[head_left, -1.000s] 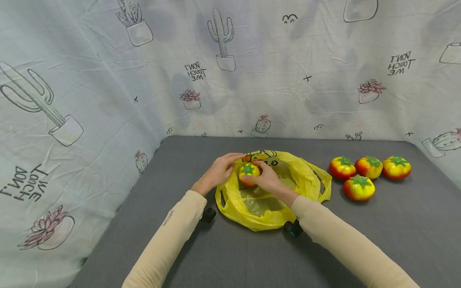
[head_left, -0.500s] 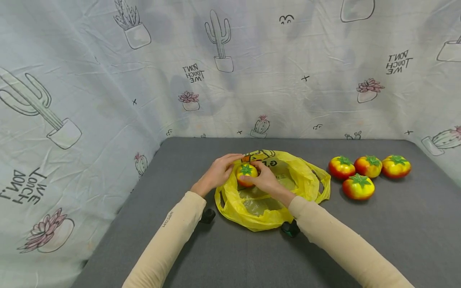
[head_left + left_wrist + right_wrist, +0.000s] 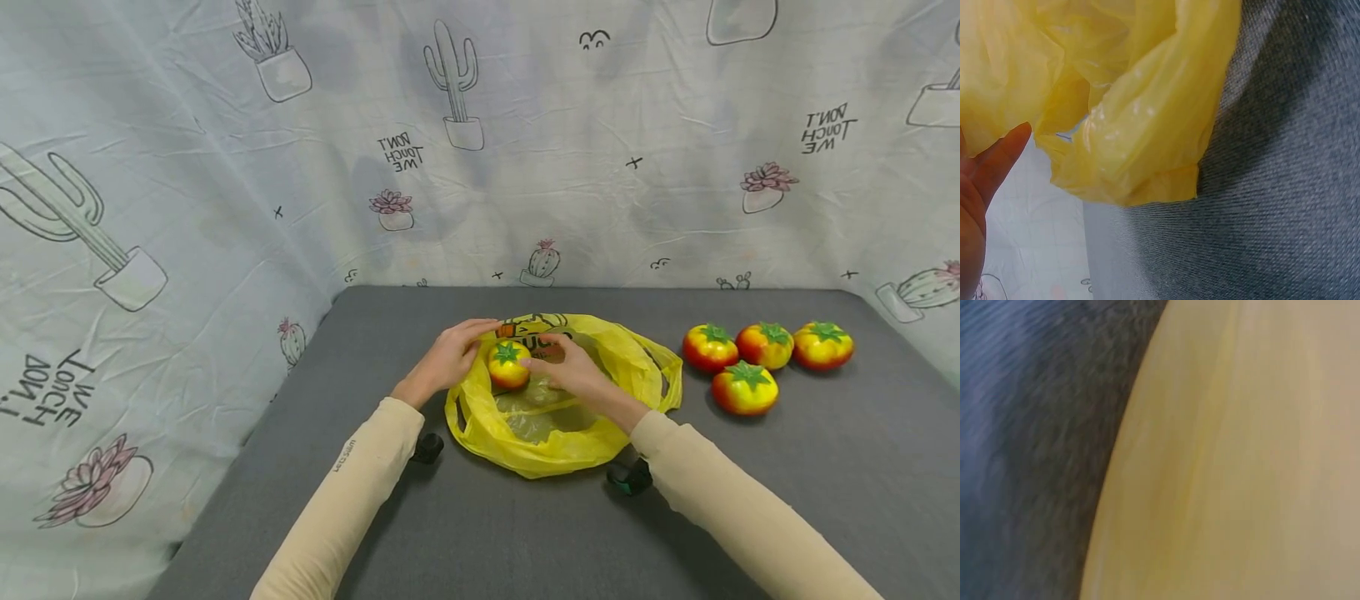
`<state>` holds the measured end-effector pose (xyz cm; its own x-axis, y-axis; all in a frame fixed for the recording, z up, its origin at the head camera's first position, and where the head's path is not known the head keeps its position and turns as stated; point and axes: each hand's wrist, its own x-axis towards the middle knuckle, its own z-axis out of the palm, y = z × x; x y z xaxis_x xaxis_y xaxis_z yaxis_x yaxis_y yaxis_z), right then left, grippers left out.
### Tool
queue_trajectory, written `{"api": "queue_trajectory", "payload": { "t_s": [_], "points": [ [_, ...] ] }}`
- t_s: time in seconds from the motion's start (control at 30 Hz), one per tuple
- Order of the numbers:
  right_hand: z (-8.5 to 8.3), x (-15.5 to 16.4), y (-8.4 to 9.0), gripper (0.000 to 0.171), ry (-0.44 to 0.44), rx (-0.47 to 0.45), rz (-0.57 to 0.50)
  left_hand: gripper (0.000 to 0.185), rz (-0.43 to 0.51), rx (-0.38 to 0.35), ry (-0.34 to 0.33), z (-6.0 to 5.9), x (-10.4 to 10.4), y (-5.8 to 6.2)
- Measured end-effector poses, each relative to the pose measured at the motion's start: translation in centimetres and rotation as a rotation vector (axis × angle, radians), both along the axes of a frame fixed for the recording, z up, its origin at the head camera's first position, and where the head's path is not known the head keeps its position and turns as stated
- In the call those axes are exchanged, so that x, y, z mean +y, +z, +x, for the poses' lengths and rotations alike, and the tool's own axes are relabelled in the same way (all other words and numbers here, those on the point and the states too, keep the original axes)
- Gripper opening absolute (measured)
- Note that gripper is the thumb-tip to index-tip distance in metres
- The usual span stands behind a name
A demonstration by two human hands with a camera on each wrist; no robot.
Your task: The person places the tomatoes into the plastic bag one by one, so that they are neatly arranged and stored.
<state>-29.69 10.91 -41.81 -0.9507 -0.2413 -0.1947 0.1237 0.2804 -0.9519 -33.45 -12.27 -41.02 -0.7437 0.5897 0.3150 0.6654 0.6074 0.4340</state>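
A yellow plastic bag [image 3: 540, 458] lies open-mouthed on the grey table, with dark lettering on its far inner side. Inside it, at the left, sits a red-and-yellow toy tomato [image 3: 508, 367] with a green star-shaped top. My right hand [image 3: 573, 371] is over the bag's mouth, thumb and fingers spread apart just right of that tomato. At the bag's left rim is my left hand [image 3: 448, 358], its fingers extended along the plastic. In the left wrist view a straight finger [image 3: 1007, 153] touches the bag. The right wrist view is blurred and shows only bag and cloth.
Several more toy tomatoes [image 3: 745, 389] stand grouped on the table right of the bag. A patterned cloth with cactus drawings [image 3: 465, 225] hangs behind and at the left. Dark wrist devices [image 3: 632, 477] sit under both forearms, close to the bag's near edge.
My right hand has let go of the toy tomato and drawn back to the right. The tomato has shifted slightly left in the bag. My left hand stays at the rim.
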Motion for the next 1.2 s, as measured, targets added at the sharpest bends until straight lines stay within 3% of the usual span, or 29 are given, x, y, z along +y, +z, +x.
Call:
{"api": "queue_trajectory", "payload": {
  "t_s": [0.2, 0.7, 1.0, 1.2],
  "points": [
    [0.5, 1.8, 0.3, 0.070, -0.023, -0.025, -0.048, 0.047, -0.004, 0.000, 0.013, -0.1, -0.2, 0.0],
    [2.7, 6.4, 2.5, 0.066, 0.013, -0.099, -0.337, 0.046, -0.018, -0.001, 0.024, -0.2, -0.4, 0.1],
    [4.2, 10.4, 3.9, 0.067, 0.004, -0.073, -0.347, 0.047, -0.010, 0.005, 0.021, -0.5, -0.4, -0.1],
    [5.4, 12.6, 4.0, 0.050, 0.041, -0.077, -0.409, 0.046, -0.004, 0.003, 0.015, -0.6, -0.2, -0.2]
  ]
}}
